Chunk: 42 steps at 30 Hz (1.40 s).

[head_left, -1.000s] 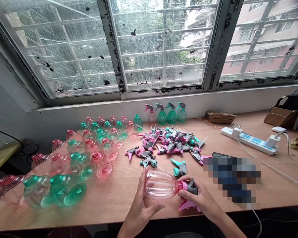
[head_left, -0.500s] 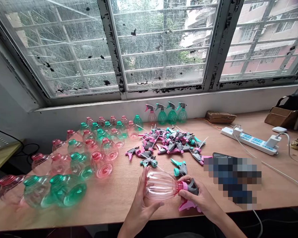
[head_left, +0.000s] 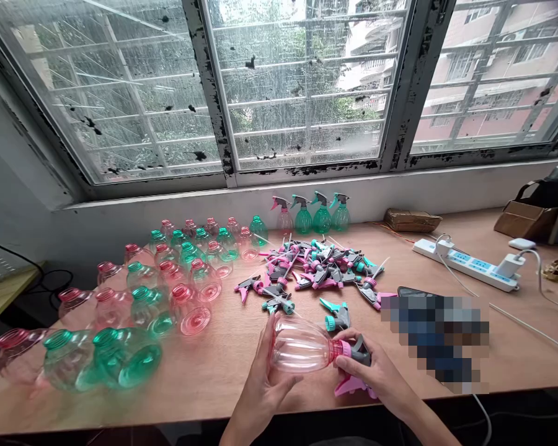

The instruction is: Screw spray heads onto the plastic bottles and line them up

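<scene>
A clear pink spray bottle (head_left: 302, 345) lies sideways above the front of the table, its neck to the right. My left hand (head_left: 266, 378) is wrapped round its base end, the thumb along the lower side. At the neck, my right hand (head_left: 369, 365) grips the pink-and-grey trigger sprayer (head_left: 346, 350), whose collar sits against the bottle's mouth. The sprayer's pink trigger (head_left: 352, 385) points down towards me. Whether the collar is fully tightened I cannot tell. Just beyond the bottle lies a loose green-and-grey trigger sprayer (head_left: 338, 317).
Several open pink and green bottles (head_left: 186, 303) stand in rows on the left. A heap of trigger sprayers (head_left: 316, 263) lies in the middle, with several fitted spray bottles (head_left: 322, 217) behind. To the right are a blurred-out dark object (head_left: 439, 328) and a white power strip (head_left: 467, 265).
Almost nothing differs. My left thumb has shifted slightly on the pink bottle; the right hand stays on the sprayer at the neck.
</scene>
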### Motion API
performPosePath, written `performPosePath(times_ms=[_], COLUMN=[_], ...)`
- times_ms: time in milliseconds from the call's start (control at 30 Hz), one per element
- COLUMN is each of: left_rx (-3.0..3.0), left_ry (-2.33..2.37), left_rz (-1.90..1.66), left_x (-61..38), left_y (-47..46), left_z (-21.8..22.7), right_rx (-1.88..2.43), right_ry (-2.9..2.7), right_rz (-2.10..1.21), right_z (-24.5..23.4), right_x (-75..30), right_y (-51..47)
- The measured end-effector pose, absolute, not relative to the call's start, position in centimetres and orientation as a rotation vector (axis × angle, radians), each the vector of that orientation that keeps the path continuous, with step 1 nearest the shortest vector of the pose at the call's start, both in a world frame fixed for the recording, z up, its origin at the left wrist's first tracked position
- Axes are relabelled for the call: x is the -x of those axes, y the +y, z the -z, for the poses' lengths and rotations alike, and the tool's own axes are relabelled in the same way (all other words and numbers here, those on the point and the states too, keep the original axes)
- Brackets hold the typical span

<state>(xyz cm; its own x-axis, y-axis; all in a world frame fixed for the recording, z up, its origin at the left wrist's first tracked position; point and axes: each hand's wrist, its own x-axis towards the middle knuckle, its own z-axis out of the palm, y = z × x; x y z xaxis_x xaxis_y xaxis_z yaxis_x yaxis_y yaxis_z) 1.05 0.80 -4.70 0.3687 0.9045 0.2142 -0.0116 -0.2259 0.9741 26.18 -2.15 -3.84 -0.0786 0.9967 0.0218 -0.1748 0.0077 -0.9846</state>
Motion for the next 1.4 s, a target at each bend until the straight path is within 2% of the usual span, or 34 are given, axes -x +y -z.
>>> performPosePath(times_ms=[700, 1400], left_rx=[-1.499, -1.622], left_ry=[0.838, 0.878], left_rz=[-0.95, -1.009], left_x=[-1.1, -0.9], left_y=[0.3, 0.3], left_z=[3.4, 4.2], right_rx=[1.031, 1.041], right_ry=[-1.146, -1.14], right_rz=[-1.344, -1.335], right_z=[4.0, 3.9], right_x=[-26.2, -26.1], right_y=[-2.2, -2.4])
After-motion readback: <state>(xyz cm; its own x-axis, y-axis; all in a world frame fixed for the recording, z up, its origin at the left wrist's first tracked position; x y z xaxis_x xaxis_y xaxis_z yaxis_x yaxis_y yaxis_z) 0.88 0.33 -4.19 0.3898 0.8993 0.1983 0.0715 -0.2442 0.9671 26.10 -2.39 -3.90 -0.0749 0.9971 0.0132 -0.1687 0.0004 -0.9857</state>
